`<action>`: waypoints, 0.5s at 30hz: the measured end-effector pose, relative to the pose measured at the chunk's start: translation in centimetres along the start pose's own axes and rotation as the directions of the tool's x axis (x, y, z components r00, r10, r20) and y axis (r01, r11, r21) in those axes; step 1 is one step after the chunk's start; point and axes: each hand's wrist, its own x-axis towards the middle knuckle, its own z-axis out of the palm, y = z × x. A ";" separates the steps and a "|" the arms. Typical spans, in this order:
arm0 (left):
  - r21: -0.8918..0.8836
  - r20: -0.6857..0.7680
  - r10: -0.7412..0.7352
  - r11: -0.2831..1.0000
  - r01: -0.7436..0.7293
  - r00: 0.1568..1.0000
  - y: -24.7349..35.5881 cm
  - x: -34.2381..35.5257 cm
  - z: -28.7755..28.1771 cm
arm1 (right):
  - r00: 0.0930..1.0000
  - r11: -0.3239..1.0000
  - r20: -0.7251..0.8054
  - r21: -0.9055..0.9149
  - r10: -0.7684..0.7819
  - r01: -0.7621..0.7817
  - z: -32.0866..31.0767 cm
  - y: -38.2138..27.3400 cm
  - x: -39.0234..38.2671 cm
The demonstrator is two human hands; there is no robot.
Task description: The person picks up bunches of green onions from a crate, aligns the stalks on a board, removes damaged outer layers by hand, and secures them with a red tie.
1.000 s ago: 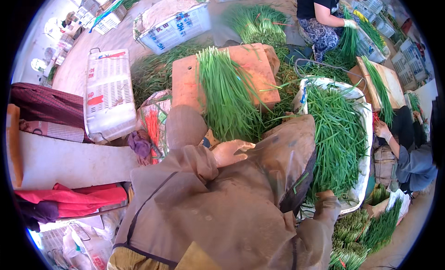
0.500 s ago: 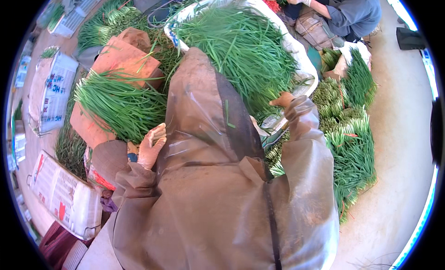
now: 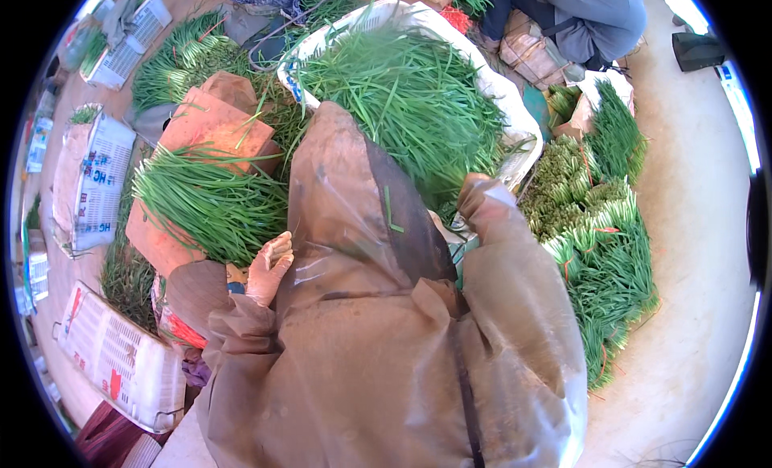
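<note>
My left hand (image 3: 269,268), in a pale glove, is beside my left knee with its fingers loosely bent; I see nothing in it. Just beyond it, a loose heap of garlic chives (image 3: 211,201) lies on a reddish board (image 3: 153,231), white stem ends to the left. In front of me stands a white basket (image 3: 523,129) full of loose long chives (image 3: 402,98). My right sleeve (image 3: 492,204) reaches to the basket's near right edge. The right hand itself is hidden by the cuff and the leaves, so its fingers do not show.
Tied chive bundles (image 3: 607,259) are stacked on the right. White crates (image 3: 121,355) stand on the left, and more chive bundles (image 3: 189,62) lie at the far left. A person in grey (image 3: 599,22) sits at the far right. My brown apron (image 3: 346,219) covers my lap.
My right hand has gone from sight at the basket's near right edge, where its fingers showed before. The left hand has barely moved. The view has shifted slightly, and the far person's hands left the picture.
</note>
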 end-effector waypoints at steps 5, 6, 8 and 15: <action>-0.036 -0.011 0.011 0.999 -0.011 1.000 -0.6 0.5 -0.3 | 0.976 0.992 0.183 0.008 -0.122 0.123 -2.8 0.8 0.9; -0.036 -0.006 0.009 0.999 -0.009 1.000 -0.5 0.5 -0.2 | 0.966 0.989 0.215 -0.005 -0.142 0.146 -2.9 0.7 0.7; -0.002 0.013 0.000 1.000 0.000 1.000 -0.2 0.5 0.1 | 0.948 0.981 0.269 -0.045 -0.171 0.190 -3.5 0.4 0.2; 0.007 0.010 0.018 1.000 -0.018 1.000 -0.4 0.4 -0.3 | 0.949 0.897 0.252 -0.349 -0.189 0.271 -7.3 -1.4 -1.2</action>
